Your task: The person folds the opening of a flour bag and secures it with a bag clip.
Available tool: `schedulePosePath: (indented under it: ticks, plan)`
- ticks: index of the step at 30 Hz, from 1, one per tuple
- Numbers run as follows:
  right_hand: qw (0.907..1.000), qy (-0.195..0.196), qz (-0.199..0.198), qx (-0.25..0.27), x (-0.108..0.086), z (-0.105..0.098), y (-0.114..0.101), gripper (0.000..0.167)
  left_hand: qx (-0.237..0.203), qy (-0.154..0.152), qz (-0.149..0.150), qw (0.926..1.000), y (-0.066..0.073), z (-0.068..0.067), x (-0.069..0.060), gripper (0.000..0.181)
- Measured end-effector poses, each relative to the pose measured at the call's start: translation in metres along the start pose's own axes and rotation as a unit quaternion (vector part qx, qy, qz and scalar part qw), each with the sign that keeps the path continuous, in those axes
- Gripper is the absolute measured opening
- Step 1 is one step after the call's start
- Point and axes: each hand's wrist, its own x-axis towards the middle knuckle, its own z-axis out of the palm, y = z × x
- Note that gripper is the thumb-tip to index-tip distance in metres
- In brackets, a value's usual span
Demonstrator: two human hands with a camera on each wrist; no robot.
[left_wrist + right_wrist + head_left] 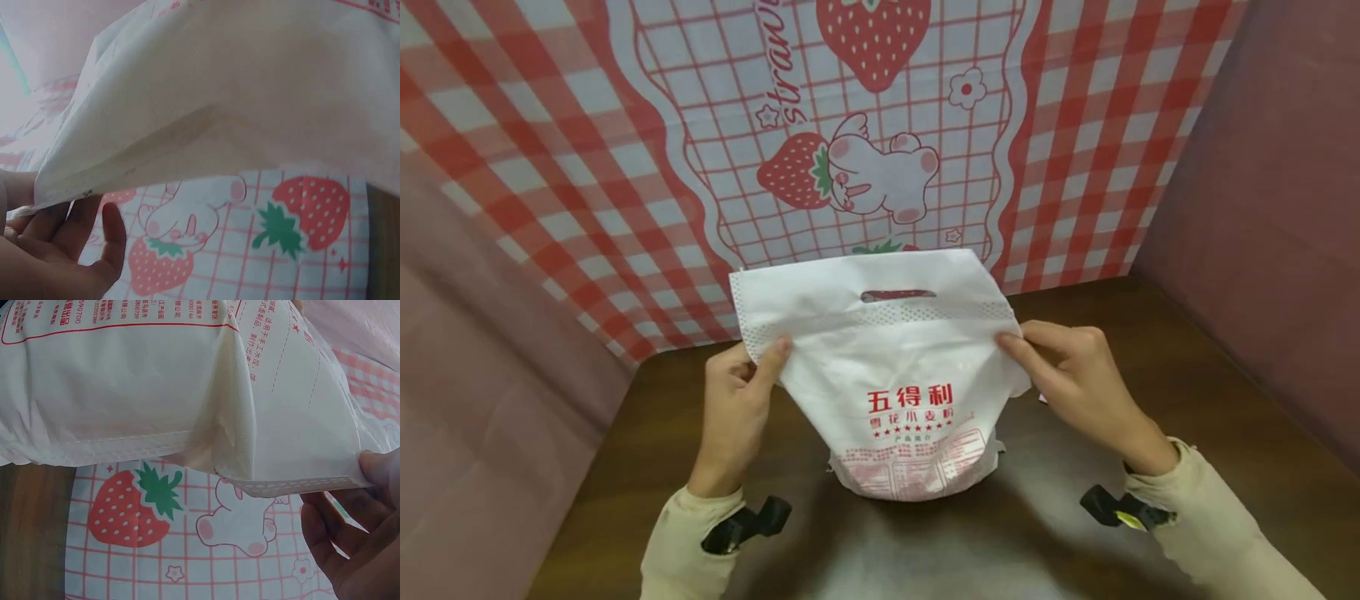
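Observation:
A white flour bag [910, 358] with red Chinese print stands on the table between both hands. Its upper part is spread flat and wide, with a slot handle near the top edge; its base is rounder and creased. My left hand [737, 408] pinches the bag's left edge below the top, thumb in front and fingers behind. At the opposite edge, my right hand [1075, 375] pinches it between thumb and fingers. From the right wrist view, the thumb presses the bag's seam [300, 485] from one side. What the bag contains is hidden.
The dark brown table [1210, 417] extends to both sides and in front. Behind it hangs a red-checked cloth [1090, 125] with strawberry drawings. Pinkish curtains [490, 400] close off the sides. A black wrist camera [748, 525] sits at each cuff.

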Motion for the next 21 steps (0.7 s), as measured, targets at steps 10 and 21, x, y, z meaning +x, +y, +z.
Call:
schedulePosePath:
  ticks: [10, 21]
  plan:
    - [0.9995, -0.001, 0.020, 0.024, -0.004, 0.002, 0.000, 0.014, -0.070, -0.048, -0.007, 0.9964, 0.007, -0.009, 0.002, 0.040]
    - [0.9997, -0.019, 0.010, 0.015, -0.004, 0.000, -0.003, 0.005, 0.001, 0.001, 0.113, 0.9936, 0.023, -0.005, -0.006, 0.065]
